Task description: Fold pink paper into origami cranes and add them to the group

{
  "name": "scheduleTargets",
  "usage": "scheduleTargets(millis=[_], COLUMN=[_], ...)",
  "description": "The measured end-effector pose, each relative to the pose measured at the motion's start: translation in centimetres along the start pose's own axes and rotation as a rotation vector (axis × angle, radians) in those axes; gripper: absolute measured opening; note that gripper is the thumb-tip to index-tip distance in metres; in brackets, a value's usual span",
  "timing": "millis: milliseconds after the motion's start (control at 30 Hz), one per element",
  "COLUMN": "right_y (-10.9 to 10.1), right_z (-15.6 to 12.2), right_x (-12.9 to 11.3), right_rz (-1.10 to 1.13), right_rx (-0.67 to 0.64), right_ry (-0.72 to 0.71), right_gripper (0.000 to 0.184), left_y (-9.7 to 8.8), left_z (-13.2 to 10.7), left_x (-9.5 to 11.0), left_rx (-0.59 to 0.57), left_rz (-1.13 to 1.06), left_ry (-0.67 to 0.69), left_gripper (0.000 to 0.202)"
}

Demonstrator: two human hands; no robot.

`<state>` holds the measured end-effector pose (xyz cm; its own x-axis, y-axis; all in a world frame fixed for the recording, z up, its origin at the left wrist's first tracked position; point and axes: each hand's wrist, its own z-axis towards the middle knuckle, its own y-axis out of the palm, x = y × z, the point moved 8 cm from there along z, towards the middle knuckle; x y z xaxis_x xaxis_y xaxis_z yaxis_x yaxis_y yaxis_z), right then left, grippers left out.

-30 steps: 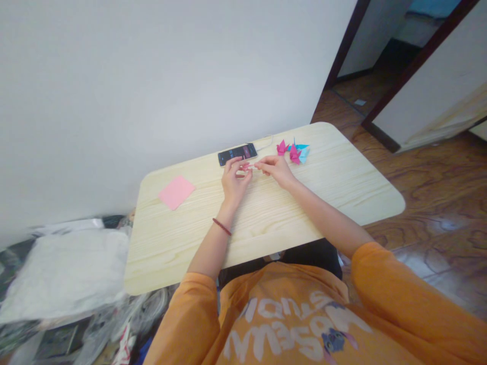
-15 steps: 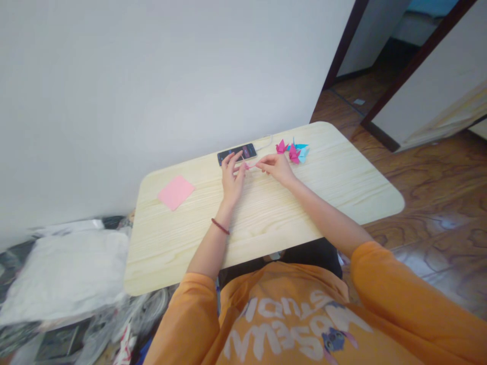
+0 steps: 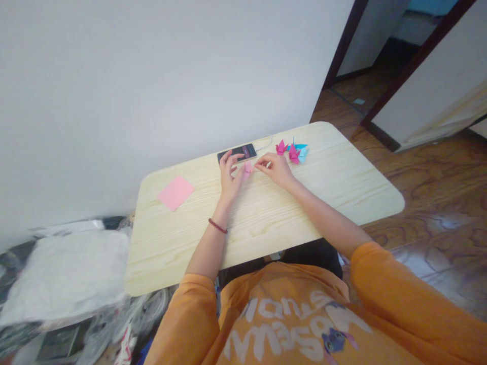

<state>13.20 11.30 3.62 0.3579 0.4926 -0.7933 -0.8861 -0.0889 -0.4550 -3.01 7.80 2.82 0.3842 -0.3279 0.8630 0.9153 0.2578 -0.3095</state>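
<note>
A small folded pink paper piece [image 3: 247,169] lies on the light wooden table [image 3: 266,213] between my two hands. My left hand [image 3: 230,172] rests beside it with fingers spread, thumb touching the paper's left edge. My right hand [image 3: 274,168] sits just right of the paper, its fingers curled in a pinch near the paper's right end. Whether they grip the paper is too small to tell. A red bead bracelet [image 3: 217,226] circles my left wrist.
A black phone [image 3: 238,151] with a white cable lies just beyond my hands. Magenta and blue folded paper figures [image 3: 292,151] sit at the back right. A flat pink paper square [image 3: 176,192] lies at the left. White bags [image 3: 64,274] are piled on the floor at the left.
My left hand has opened and its fingers have spread toward the phone. The pink paper piece has come down onto the table between my hands.
</note>
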Motion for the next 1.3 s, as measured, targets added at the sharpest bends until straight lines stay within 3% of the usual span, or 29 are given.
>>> scheduleTargets(millis=[167,400,567,900,1100,1200,1300], right_y=[0.2,1.0,0.8,0.8,1.2,1.2,1.0], right_z=[0.0,-0.2,-0.3,-0.2,-0.2,-0.2,-0.2], right_x=[0.3,0.0,-0.9,-0.4,0.3,0.2,0.0], right_rz=[0.084,0.16,0.094,0.144,0.242,0.282,0.337], right_rx=[-0.013,-0.118,-0.141,-0.135,-0.159,-0.162,-0.176], right_ry=[0.055,0.069,0.019,0.055,0.116,0.141,0.179], right_gripper=[0.014,0.021,0.017,0.015,0.019,0.022,0.024], left_y=[0.5,1.6,1.4,1.6,1.2,1.8,2.6], left_z=[0.1,0.1,0.2,0.2,0.1,0.1,-0.4], left_x=[0.2,-1.2,-1.5,-1.2,-0.5,-0.7,-1.4], left_rx=[-0.083,-0.319,-0.302,-0.311,-0.274,-0.316,-0.384], left_rz=[0.002,-0.235,-0.27,-0.075,-0.013,-0.104,-0.272], left_ry=[0.009,-0.193,-0.258,-0.062,-0.061,-0.095,-0.234], left_gripper=[0.028,0.026,0.034,0.016,0.016,0.015,0.021])
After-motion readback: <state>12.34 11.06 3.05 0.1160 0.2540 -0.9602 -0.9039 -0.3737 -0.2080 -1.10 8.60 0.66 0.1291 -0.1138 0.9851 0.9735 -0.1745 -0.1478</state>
